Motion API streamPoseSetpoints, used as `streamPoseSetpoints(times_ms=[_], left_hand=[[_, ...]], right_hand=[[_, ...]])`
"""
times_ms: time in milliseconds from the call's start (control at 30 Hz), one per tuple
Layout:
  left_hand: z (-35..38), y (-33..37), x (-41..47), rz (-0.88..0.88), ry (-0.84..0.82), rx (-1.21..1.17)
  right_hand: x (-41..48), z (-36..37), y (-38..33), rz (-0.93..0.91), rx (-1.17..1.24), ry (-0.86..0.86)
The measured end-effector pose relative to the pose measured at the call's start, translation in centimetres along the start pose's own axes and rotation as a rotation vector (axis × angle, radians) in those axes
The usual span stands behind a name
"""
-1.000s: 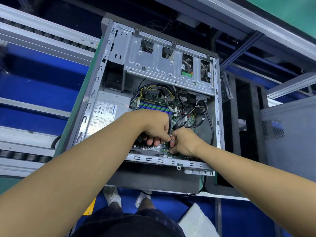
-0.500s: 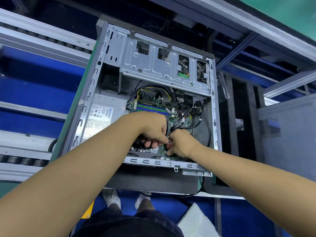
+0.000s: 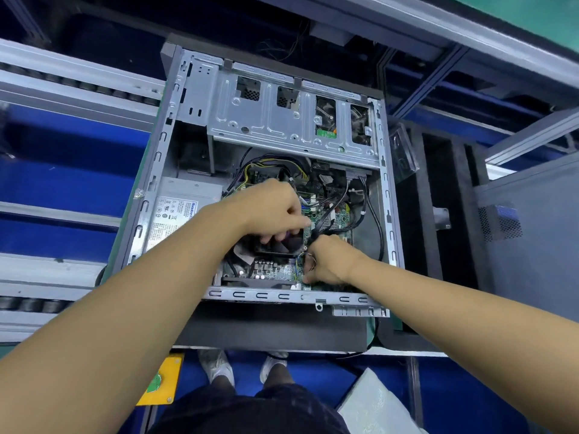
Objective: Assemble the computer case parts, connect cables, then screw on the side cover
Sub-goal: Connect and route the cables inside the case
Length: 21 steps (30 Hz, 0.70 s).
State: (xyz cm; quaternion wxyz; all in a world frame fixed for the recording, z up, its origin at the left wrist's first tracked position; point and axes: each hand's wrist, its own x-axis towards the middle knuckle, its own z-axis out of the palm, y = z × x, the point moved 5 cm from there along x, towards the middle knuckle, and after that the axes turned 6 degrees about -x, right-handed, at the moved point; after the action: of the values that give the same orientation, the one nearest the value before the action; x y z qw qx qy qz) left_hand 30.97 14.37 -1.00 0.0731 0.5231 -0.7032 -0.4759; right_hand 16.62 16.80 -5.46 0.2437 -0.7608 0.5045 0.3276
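Observation:
The open computer case [image 3: 282, 297] lies on its side with the motherboard [image 3: 269, 270] exposed. My left hand [image 3: 275, 211] hovers over the black CPU fan [image 3: 275, 247], fingers curled down onto it, index fingertip beside a black cable [image 3: 322, 225]. Whether it pinches that cable is not visible. My right hand [image 3: 327, 261] is low at the board's near right corner, fingers curled round a bundle of thin coloured wires [image 3: 308, 257], fingertips pressed against the board edge. The connector itself is hidden under the fingers.
A silver power supply [image 3: 180, 211] fills the case's left side and a metal drive cage [image 3: 282, 120] spans the far end. A grey side cover [image 3: 532, 245] leans at the right. Conveyor rails [image 3: 62, 76] run on the left. A white bag [image 3: 376, 405] lies near my feet.
My left hand has lifted away from the right hand and moved up over the fan. My right hand has dropped toward the near edge of the board with the wires.

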Motion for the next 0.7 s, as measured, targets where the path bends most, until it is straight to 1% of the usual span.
streamPoseSetpoints(times_ms=[67,100,133,233,367,467,567,700], left_hand=[[-2.8,0.4,-0.3,0.047,0.266,0.052],[-4.1,0.7,-0.5,0.057,0.357,0.078],[-5.1,0.8,-0.8,0.06,0.412,0.105],[-7.2,0.6,-1.5,0.023,0.459,0.189],[-8.1,-0.8,-2.6,-0.05,0.531,0.207],[-8.3,-1.8,-3.6,-0.095,0.689,0.142],[-9.0,-2.9,-4.9,-0.161,0.859,0.035],[-9.5,-3.3,-5.8,-0.188,0.981,-0.061]], right_hand=[[0.0,-0.1,-0.1,-0.013,-0.012,-0.003],[0.0,-0.2,-0.2,-0.02,-0.017,0.006],[0.0,-0.2,-0.2,-0.027,-0.016,0.011],[0.0,-0.1,-0.3,-0.029,-0.025,0.014],[-0.1,0.0,-0.2,-0.023,0.011,0.001],[-0.1,0.0,-0.2,-0.02,0.033,0.004],[0.0,-0.1,-0.3,0.0,0.003,0.026],[0.0,-0.2,-0.5,0.013,0.011,0.0]])
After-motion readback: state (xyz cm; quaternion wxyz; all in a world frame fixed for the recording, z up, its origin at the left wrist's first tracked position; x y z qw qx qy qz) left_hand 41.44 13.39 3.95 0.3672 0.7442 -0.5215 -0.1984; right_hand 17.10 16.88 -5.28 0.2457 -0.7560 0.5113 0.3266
